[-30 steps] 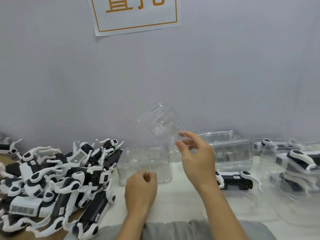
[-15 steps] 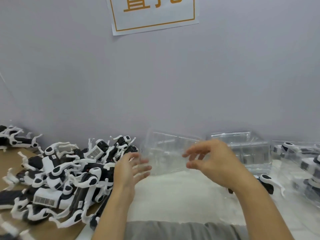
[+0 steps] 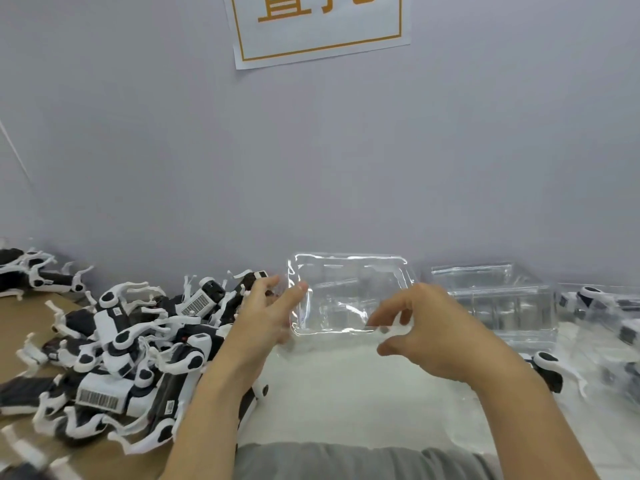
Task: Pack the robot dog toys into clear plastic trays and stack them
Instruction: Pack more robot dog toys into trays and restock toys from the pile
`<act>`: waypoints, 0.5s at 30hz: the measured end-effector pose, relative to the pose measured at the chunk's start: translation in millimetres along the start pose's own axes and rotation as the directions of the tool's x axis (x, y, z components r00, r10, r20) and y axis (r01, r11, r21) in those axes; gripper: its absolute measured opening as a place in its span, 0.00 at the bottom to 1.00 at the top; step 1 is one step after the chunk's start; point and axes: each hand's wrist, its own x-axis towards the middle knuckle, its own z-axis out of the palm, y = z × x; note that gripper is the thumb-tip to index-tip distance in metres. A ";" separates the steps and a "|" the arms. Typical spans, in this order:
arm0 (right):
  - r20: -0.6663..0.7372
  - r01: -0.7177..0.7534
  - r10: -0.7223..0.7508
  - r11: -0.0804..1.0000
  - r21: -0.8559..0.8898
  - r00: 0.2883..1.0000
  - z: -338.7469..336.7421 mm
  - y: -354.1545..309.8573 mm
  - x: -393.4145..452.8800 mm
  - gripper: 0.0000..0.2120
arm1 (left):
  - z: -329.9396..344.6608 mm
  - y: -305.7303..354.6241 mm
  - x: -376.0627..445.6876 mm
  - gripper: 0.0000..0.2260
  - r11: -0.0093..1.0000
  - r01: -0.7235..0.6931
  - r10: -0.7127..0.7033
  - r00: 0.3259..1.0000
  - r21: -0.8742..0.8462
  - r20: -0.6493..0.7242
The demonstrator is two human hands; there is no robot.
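An empty clear plastic tray is held just above the white table, its opening facing me. My left hand is at its left edge, thumb over the rim. My right hand pinches the near rim between curled fingers and thumb. A big pile of black-and-white robot dog toys lies to the left of my left arm. One single robot dog lies on the table behind my right forearm.
A stack of empty clear trays stands at the back right. Trays with dogs inside sit at the far right edge. The pile rests on brown cardboard. A white padded table surface lies before a grey wall.
The tray came down from a raised tilt in my right hand to just above the table. My left hand opened from a fist and moved up to the tray's left edge.
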 end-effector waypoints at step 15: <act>0.224 -0.182 0.229 0.960 -0.213 0.947 26.6 -1.3 1.4 0.11 | -44.6 12.3 -6.5 0.05 0.714 0.076 0.274 0.885 0.696 -0.377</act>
